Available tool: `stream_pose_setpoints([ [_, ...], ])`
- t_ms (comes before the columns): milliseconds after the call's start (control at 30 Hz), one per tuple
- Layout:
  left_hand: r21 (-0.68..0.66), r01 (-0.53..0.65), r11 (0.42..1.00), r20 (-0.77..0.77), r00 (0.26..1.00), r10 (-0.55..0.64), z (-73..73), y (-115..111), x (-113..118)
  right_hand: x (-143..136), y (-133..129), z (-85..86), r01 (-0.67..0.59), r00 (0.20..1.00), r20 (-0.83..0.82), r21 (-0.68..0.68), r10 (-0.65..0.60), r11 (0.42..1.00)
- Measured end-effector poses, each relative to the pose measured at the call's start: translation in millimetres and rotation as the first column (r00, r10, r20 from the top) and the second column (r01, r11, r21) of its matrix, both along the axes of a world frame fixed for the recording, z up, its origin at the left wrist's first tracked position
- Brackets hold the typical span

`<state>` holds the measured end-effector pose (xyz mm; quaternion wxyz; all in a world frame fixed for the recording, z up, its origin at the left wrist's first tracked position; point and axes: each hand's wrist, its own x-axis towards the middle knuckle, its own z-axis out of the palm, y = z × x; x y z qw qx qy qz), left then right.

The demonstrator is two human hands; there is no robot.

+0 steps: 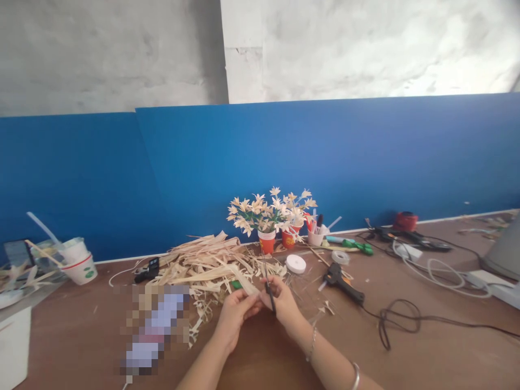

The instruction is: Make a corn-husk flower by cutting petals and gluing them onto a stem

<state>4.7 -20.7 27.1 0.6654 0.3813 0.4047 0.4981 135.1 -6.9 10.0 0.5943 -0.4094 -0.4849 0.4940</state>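
My left hand (239, 311) is closed on a pale strip of dried husk (242, 279), which rises up and left from between the fingers. Close beside it on the right, my right hand (282, 303) is wrapped round dark scissors (270, 292) whose blades point upward. The two hands nearly touch at the strip's lower end. Behind them lies a heap of dried husk strips (207, 257), with small curled scraps (203, 314) along its near side. Pale flowers (260, 208) on green stems stand in a red and white cup (267, 242).
A white tape roll (296, 264) and a black glue gun (343, 284) with its cable (400, 325) lie to the right. Further right are white cables (442, 279). At left stands a paper cup (80, 270). A blurred-out object (156, 330) lies left of my hands. A blue partition (325, 157) edges the table.
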Motion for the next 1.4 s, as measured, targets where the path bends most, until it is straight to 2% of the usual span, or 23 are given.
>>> stream_pose_setpoints([
  [200, 0.092, -0.093, 0.991, -0.152, 0.983, 0.107, 2.8, 1.3, 0.2, -1.5, -0.6, -0.4, 0.014, 1.000, 0.015, 0.023, -0.015, 1.000],
  [367, 0.105, -0.115, 0.988, -0.169, 0.977, 0.132, 0.0, 2.1, 0.6, -1.8, -1.3, 3.1, 0.029, 0.999, 0.027, 0.024, -0.030, 0.999],
  [533, 0.067, -0.111, 0.992, -0.083, 0.990, 0.116, -0.7, 1.7, -1.6, -0.3, 0.1, 2.2, 0.014, 0.998, 0.063, 0.041, -0.017, 0.999],
  [667, 0.102, -0.134, 0.986, -0.005, 0.991, 0.136, 0.8, 4.3, -6.7, 2.5, -1.6, 3.5, -0.015, 0.994, 0.106, -0.038, 0.019, 0.999],
  [800, 0.098, -0.060, 0.993, 0.167, 0.985, 0.043, 4.0, 4.7, -8.9, 2.7, -5.0, 4.5, -0.039, 0.984, 0.169, -0.087, 0.054, 0.995],
  [900, 0.084, -0.046, 0.995, 0.209, 0.978, 0.028, 4.4, 4.2, -8.4, 0.9, -7.1, 5.3, -0.063, 0.982, 0.171, -0.090, 0.077, 0.994],
  [1133, 0.073, -0.113, 0.991, 0.137, 0.985, 0.102, 3.2, 6.4, -11.6, 2.4, -14.0, 18.7, -0.169, 0.983, 0.063, -0.081, 0.174, 0.982],
  [1267, 0.056, -0.048, 0.997, 0.066, 0.997, 0.045, 0.9, 5.7, -10.7, 2.0, -14.6, 21.4, -0.161, 0.987, -0.017, -0.052, 0.161, 0.986],
  [1400, 0.050, 0.003, 0.999, 0.025, 1.000, -0.004, -2.4, 4.7, -8.7, 0.5, -12.2, 18.8, -0.111, 0.994, -0.011, -0.026, 0.111, 0.993],
])
